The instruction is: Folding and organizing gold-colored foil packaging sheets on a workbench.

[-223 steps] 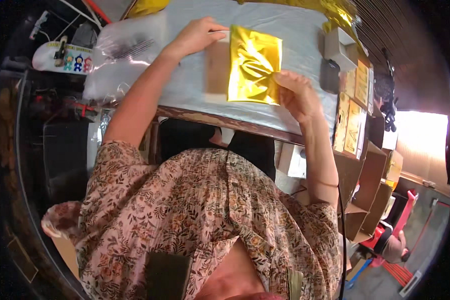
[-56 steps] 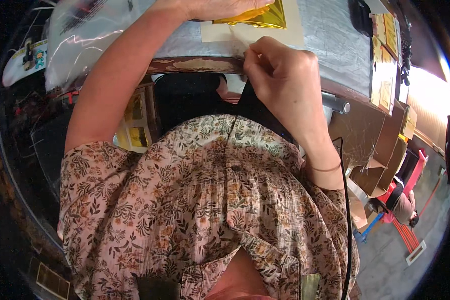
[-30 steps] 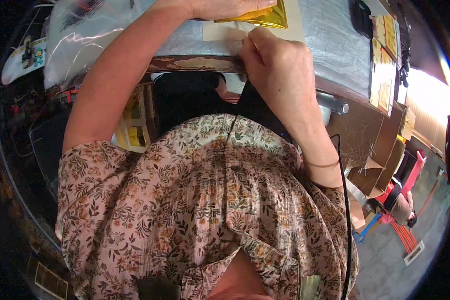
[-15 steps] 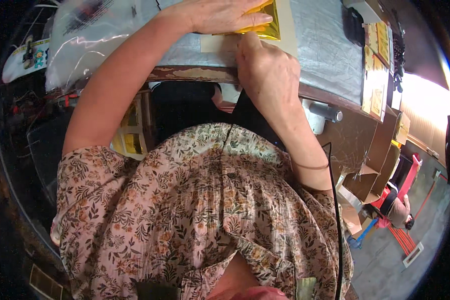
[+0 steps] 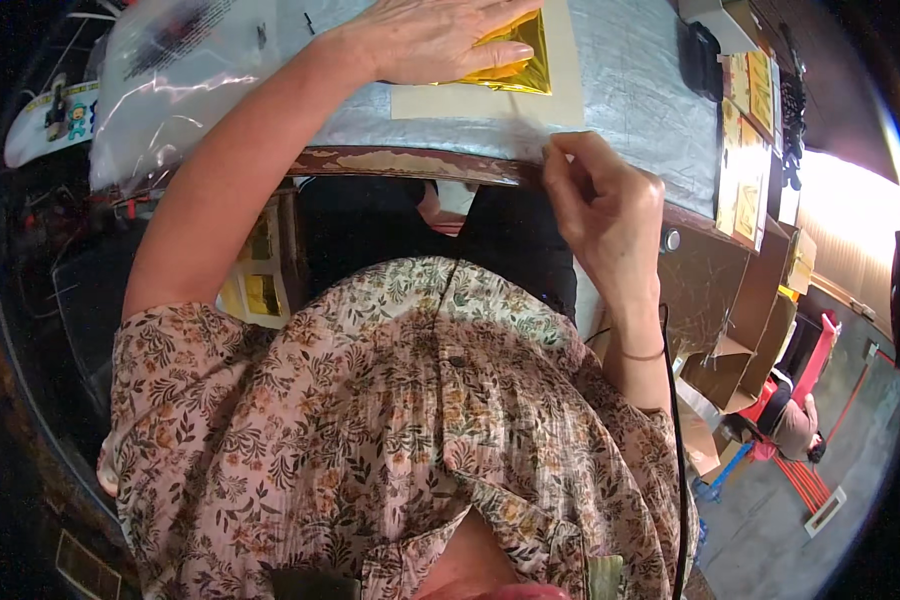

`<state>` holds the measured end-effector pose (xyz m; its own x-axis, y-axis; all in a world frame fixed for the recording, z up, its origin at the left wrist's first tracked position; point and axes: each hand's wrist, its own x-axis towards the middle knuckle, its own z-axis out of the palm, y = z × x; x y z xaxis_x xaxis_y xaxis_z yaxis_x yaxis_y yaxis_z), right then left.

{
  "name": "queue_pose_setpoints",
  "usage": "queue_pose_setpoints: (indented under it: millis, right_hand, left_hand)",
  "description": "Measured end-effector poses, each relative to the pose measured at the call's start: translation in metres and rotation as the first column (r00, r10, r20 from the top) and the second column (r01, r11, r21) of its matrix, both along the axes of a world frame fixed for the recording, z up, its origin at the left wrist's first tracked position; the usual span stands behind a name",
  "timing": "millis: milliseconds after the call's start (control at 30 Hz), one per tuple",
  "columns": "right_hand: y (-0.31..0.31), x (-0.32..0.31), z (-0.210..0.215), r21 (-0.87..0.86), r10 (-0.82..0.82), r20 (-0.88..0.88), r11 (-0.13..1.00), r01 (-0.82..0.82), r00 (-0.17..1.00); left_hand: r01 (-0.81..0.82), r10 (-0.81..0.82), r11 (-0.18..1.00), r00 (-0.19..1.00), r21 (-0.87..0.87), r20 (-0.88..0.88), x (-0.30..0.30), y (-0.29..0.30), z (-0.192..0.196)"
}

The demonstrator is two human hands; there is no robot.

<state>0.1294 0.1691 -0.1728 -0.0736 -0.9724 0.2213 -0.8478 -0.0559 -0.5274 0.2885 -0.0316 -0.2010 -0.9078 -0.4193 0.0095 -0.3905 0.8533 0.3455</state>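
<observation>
Across the top of the view: worktable (image 5: pixel 630 130), covered in a silvery-grey sheet, its worn brown front edge exposed and chipped.

Background, far right: one co-worker (image 5: pixel 795 425), small in view, beside red and pink items.

Worn by the person: floral short-sleeved shirt (image 5: pixel 370 420), pale pink ground, brown and orange leaf pattern, buttoned front.

Right of the person, below table height: cardboard box (image 5: pixel 705 290), brown, flaps open.

Upper left, on the table: clear plastic sheeting (image 5: pixel 200 90), glossy, creased, dark print at its upper part.

Right end of the table: gold-patterned panels (image 5: pixel 745 150), pale-edged, set side by side.

Table, centre: beige sheet (image 5: pixel 566 80), flat, near the front edge, upper part cut off by the frame.

On the beige sheet: gold foil piece (image 5: pixel 533 70), shiny, lightly crumpled, lower right corner clear of the hand, the rest partly covered.

On the foil: left hand (image 5: pixel 445 40), palm down, fingers extended and slightly spread, pressing rather than gripping.

At the table's front edge, right of the foil and apart from it: right hand (image 5: pixel 605 205), fingers curled, thumb and forefinger narrowed to a pinch; whether anything is held between them cannot be told.

Right of the beige sheet: black case (image 5: pixel 700 60), rounded.

Right wrist: thin brown band (image 5: pixel 642 356).
</observation>
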Motion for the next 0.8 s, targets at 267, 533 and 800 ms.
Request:
queue_pose_setpoints:
  millis: [267,533,800]
  right_hand:
    - [-0.007,0.003,-0.014,-0.044,0.035,-0.078,0.998,-0.038,0.996]
    - [-0.016,0.008,-0.016,-0.014,-0.002,-0.078,1.000,0.001,0.997]
    - [-0.019,-0.047,0.023,0.282,-0.141,0.325,0.958,0.047,0.935]
  left_hand:
    - [0.013,-0.014,0.999,0.999,-0.029,-0.029,0.000,0.001,-0.001]
    - [0.047,-0.059,0.994,0.992,-0.099,-0.116,0.001,-0.003,-0.012]
    - [0.044,-0.059,0.990,0.993,-0.136,-0.106,0.002,-0.003,-0.011]
